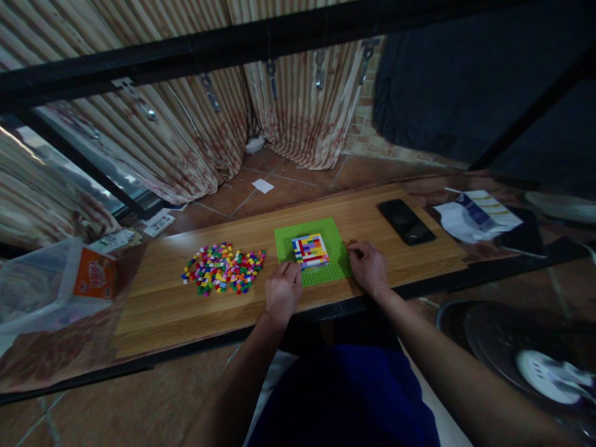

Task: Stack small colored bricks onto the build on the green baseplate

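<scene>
A green studded baseplate (pixel 335 241) lies on the wooden board, and a low, many-coloured build of toy bricks (pixel 311 249) stands on it. My left hand (pixel 283 289) is closed at the baseplate's near left corner, its fingertips beside the build. What those fingers hold, if anything, is hidden. At the right edge of the baseplate is my right hand (pixel 369 268), with thumb and fingers pinched together. Anything in that pinch is too small to make out. To the left of my left hand, a spread of loose small bricks (pixel 223 268) in mixed colours covers part of the board.
A black phone (pixel 406 221) rests on the right part of the wooden board (pixel 158 310). Beyond the board's right end are crumpled papers (pixel 479 215). A clear plastic bin (pixel 51 288) with an orange label stands at left. A dark metal bar (pixel 186 57) crosses before curtains.
</scene>
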Available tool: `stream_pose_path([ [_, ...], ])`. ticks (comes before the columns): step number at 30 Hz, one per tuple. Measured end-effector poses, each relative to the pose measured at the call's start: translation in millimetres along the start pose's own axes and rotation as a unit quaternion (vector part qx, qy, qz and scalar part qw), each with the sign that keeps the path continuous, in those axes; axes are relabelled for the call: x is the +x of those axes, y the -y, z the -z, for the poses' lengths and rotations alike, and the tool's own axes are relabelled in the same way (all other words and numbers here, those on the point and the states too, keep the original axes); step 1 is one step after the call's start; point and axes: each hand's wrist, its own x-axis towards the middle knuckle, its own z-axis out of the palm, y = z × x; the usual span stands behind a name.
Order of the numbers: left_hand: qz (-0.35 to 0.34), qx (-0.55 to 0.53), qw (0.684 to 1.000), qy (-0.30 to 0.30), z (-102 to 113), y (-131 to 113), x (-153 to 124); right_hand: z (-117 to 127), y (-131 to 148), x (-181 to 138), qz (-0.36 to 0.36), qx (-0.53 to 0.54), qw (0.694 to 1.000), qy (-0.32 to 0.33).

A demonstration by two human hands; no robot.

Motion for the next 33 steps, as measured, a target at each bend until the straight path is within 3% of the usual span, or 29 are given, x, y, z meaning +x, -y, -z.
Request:
stream_pose_path([
  [7,-0.071,0.136,0.985,0.085,2.1,-2.2,4.2,-3.5,-5.2,0.1,-0.005,0.004,1.0,0.005],
  [12,-0.094,0.145,0.978,0.116,7.6,-3.0,9.3,-4.8,-6.2,-0.2,0.007,-0.012,1.0,0.013],
  [15,-0.05,0.094,0.988,0.116,11.1,-3.2,5.3,-5.2,-5.3,-0.1,0.017,-0.008,1.0,0.01],
  [18,0.031,-0.018,0.996,0.08,12.2,0.5,-7.1,-5.8,-5.2,0.3,0.023,-0.004,1.0,0.006],
  [23,0.147,-0.205,0.967,0.035,8.1,8.5,-29.2,-6.2,-6.0,0.0,0.037,-0.01,0.999,0.019],
  [28,0.134,-0.305,0.941,0.068,-3.4,-1.6,-31.0,-6.3,-12.7,-6.3,0.104,-0.027,0.993,0.042],
  [33,0.131,-0.3,0.943,0.057,-15.4,-9.3,-22.1,6.3,-22.0,-33.1,0.151,-0.062,0.985,0.058],
])
